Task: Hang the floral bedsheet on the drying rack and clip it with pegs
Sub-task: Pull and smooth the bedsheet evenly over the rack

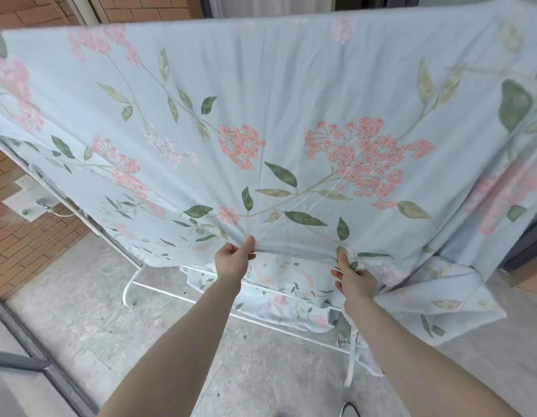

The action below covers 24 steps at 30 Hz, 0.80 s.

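Reaching forward from the bottom of the view, both bare forearms are extending over the grey concrete floor toward the lower hem of the floral bedsheet. The left hand is pinching the hem between thumb and curled fingers, its thumb lying on the front of the cloth, and the right hand is gripping the same hem a little way along, fingers closed into a small bunch of fabric. Between the two hands the hem is running nearly straight, with creases fanning upward from each grip. Just beyond the hands, a second layer of the sheet is hanging lower and gathering over the white base bars of the drying rack, with a corner trailing near the floor at the right. The rack's white side tube is sloping up and away at the left, half covered by cloth. Farther off, the sheet is spreading wide, pale blue with pink flower clusters and green leaves, its top edge folding over the upper rail. Behind it, a brick wall is showing at the left.
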Available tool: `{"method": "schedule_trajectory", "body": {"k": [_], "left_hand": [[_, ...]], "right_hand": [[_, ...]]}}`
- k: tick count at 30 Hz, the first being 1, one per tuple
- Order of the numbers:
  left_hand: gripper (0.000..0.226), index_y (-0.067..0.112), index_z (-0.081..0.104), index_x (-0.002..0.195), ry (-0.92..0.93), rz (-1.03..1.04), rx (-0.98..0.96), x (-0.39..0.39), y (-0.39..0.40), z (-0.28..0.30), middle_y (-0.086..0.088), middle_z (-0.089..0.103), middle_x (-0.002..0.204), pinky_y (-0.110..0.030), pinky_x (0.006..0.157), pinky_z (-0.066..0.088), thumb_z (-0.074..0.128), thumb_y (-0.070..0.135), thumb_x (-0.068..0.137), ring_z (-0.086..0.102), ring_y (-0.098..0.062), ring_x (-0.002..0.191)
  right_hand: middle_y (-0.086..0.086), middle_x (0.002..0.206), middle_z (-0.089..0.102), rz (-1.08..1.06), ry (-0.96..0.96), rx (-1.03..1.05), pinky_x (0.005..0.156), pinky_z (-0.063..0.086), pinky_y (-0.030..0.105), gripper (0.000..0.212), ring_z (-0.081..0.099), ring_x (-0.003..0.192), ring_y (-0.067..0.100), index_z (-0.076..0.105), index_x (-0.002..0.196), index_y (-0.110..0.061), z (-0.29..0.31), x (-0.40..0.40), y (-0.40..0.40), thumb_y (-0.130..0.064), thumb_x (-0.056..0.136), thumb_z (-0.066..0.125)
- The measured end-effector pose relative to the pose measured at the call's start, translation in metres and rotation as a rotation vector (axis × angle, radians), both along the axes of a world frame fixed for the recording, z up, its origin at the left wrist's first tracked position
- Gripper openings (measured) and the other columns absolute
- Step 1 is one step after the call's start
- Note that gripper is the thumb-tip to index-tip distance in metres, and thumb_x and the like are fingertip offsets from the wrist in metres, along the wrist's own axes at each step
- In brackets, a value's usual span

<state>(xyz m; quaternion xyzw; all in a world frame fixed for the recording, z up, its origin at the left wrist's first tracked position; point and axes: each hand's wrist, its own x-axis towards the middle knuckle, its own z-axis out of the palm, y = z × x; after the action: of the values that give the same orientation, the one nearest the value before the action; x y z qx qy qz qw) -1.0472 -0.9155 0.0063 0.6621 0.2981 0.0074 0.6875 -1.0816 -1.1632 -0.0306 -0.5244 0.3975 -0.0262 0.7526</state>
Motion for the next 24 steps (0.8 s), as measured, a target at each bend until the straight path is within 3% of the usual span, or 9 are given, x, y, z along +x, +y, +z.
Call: {"method": "schedule_trajectory", "body": {"k": [2,12,17,24], "left_hand": [[0.048,0.016,0.041,0.068,0.019,0.0,0.002,-0.003,0.001,-0.006,-0.007,0.063,0.077,-0.033,0.073,0.047,0.082,0.033,0.086,0.075,-0.017,0.075],[0.049,0.016,0.042,0.068,0.096,0.023,0.004,0.003,0.006,-0.043,-0.007,0.066,0.077,-0.035,0.078,0.05,0.083,0.036,0.084,0.076,-0.016,0.074],[0.044,0.015,0.045,0.073,0.139,0.019,0.0,0.012,0.009,-0.072,-0.006,0.066,0.079,-0.031,0.069,0.049,0.083,0.034,0.086,0.075,-0.018,0.077],[0.034,0.01,0.058,0.078,0.183,0.015,0.016,0.018,0.015,-0.116,-0.008,0.07,0.084,-0.031,0.072,0.051,0.082,0.032,0.087,0.075,-0.019,0.076]], "right_hand": [[0.0,0.078,0.076,0.012,0.023,0.005,0.068,0.057,0.029,0.041,0.072,0.076,0.012,0.072,0.089,-0.007,-0.009,-0.002,-0.001,-0.044,0.079,0.087],[0.013,0.091,0.078,0.026,0.107,-0.019,0.041,0.048,0.018,0.038,0.069,0.063,0.01,0.073,0.094,0.0,-0.049,0.007,0.003,-0.033,0.083,0.086],[0.008,0.088,0.079,0.043,0.179,-0.053,0.049,0.051,0.022,0.043,0.072,0.066,0.008,0.073,0.102,0.002,-0.083,0.013,0.007,-0.035,0.083,0.086],[0.008,0.084,0.079,0.096,0.241,-0.058,0.049,0.049,0.023,0.04,0.07,0.064,0.01,0.075,0.099,0.001,-0.124,0.014,0.013,-0.035,0.084,0.085]]}}
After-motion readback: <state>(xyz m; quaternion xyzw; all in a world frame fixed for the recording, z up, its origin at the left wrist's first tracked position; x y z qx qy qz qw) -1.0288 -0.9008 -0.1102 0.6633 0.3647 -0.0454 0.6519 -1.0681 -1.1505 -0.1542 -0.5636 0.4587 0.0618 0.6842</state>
